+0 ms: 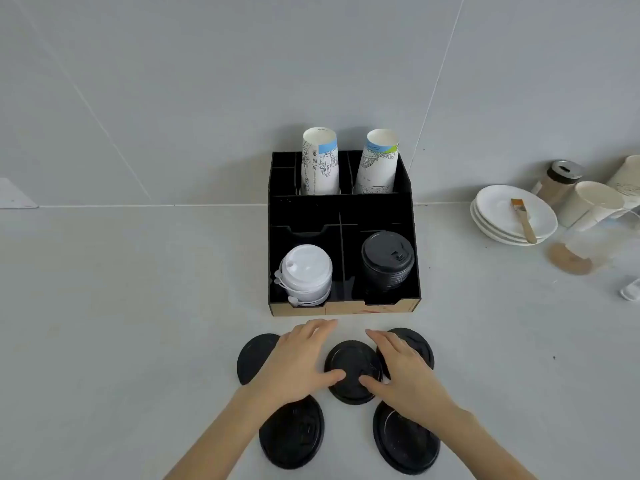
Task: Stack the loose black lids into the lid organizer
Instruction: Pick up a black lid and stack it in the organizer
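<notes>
Five loose black lids lay flat on the grey counter (pixel 121 323) in front of the black lid organizer (pixel 341 216): a far-left lid (pixel 251 358) partly under the left hand (pixel 298 362), a near-left lid (pixel 294 434), the centre lid (pixel 353 370), a near-right lid (pixel 405 441) and a far-right lid (pixel 414 344) partly under the right hand (pixel 405 372). Both hands lay spread and open, gripping nothing, thumbs touching the centre lid's top from either side. In the organizer, one stack of white lids (pixel 306 275) filled the front left compartment, one stack of black lids (pixel 388 259) the front right, and two stacks of paper cups (pixel 320 162) stood inverted behind; at far right sat three stacked white saucers (pixel 512 216) bearing one brush (pixel 523 220).
</notes>
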